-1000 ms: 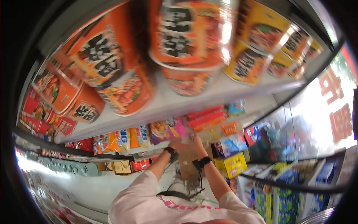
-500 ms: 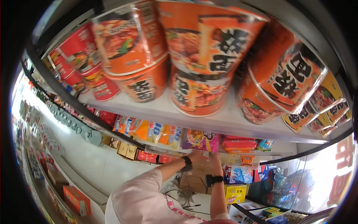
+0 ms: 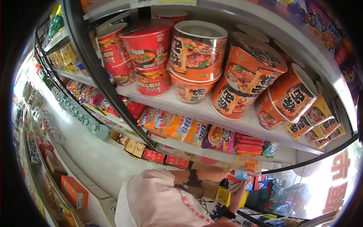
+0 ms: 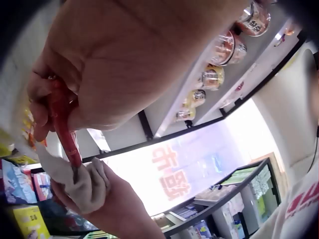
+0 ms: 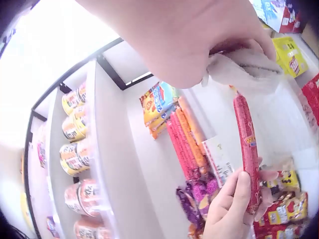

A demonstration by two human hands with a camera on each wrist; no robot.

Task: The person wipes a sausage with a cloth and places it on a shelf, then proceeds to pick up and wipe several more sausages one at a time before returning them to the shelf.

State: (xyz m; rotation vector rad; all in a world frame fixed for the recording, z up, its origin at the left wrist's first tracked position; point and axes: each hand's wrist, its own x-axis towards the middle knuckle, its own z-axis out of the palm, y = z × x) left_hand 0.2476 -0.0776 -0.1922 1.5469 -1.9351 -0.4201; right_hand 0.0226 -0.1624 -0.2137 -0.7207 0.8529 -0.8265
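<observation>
Shop shelf (image 5: 144, 189), front edge: left hand (image 5: 234, 209) is pinching a red sausage stick (image 5: 246, 144) by one end; right hand (image 5: 199, 40) is bunching a white cloth (image 5: 244, 74) over the other. Likely light, slick and bendy; grip it mid-length.

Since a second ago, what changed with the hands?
Both hands have come down off the snack shelf. The left hand now grips a red sausage stick, and the right hand holds a white cloth against its end. Noodle cups and snack packets stay shelved.
</observation>
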